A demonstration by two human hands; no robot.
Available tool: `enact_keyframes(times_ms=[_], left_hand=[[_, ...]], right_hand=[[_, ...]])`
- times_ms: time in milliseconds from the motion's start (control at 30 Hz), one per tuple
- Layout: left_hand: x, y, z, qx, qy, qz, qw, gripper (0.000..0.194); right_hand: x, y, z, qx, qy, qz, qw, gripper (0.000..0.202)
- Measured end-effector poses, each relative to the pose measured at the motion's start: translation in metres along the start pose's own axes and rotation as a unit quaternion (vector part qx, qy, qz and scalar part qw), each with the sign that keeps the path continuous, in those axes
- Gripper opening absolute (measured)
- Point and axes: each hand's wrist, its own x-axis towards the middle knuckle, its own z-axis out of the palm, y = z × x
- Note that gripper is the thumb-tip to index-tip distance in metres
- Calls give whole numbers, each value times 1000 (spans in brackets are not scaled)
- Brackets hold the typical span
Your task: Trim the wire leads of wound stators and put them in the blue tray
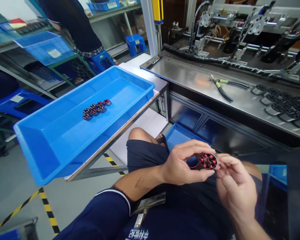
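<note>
In my left hand [183,163] is a small round motor stator [208,161] with red wire windings, gripped at its rim between thumb and fingers, its wound face turned up toward me. A thin red wire trails from its left side. My right hand [236,180] is at the stator's right edge, thumb and fingers pinched together; a bit of red shows at the fingertips, but what they hold is too small to make out. Both hands are above my lap.
Left, a large blue tray [65,166] holds several wound stators [93,110]. On the metal bench [185,71] are green-and-black cutting pliers [223,87], a black pen [156,60] and several dark-slotted metal cores [277,107]. Machinery stands behind. A person [72,26] sits at the far left.
</note>
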Motion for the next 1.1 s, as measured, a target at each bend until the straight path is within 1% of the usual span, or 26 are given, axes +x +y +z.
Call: enact_keyframes(times_ms=[67,100,200,267,333,400,433,500,600,633,700,767,833,900,967,1000,1100], left_hand=[[1,1,-1,-12,-4,-12,1000,42],[1,1,-1,-18,-6,-18,1000,42],[1,2,0,-29,-15,-26,999,44],[1,3,0,-23,-17,-18,999,44],[2,4,1,-13,-15,-4,1000,42],[2,5,0,-4,-19,2,1000,41],[2,5,0,-1,-24,4,1000,41],[2,6,0,9,-34,6,999,42],[3,8,-1,21,-35,17,999,42],[3,8,-1,18,-34,17,999,41],[4,10,-1,-6,-36,0,999,39],[5,11,-1,-47,-51,-38,997,38],[6,12,-1,-84,-70,-75,991,37],[6,14,-1,-102,-82,-92,987,37],[6,15,-2,-106,-84,-94,986,37],[6,15,-2,-104,-82,-91,987,37],[5,14,-1,-81,-61,-62,993,37]], right_hand=[[-2,0,-3,-23,-29,-1,999,11],[-3,0,-5,-36,-31,-11,999,4],[-5,-4,-6,-86,-2,-75,994,11],[-5,-8,-6,-114,20,-97,989,11],[-5,-11,-5,-121,15,-74,990,7],[-4,-14,-5,-113,-14,-41,993,6],[-3,-14,-5,-109,-26,-43,993,7],[-3,-14,-6,-116,-24,-87,989,10],[-5,-15,-8,-167,10,-173,970,12],[-6,-16,-9,-185,6,-188,965,12],[-6,-20,-12,-206,-30,-199,958,14],[-4,-24,-15,-226,-73,-200,950,17],[0,-27,-16,-240,-92,-207,944,23],[4,-29,-17,-242,-95,-229,938,27],[6,-29,-15,-237,-95,-255,933,26],[6,-28,-13,-238,-91,-264,930,24],[0,-27,-7,-248,-54,-278,927,22]])
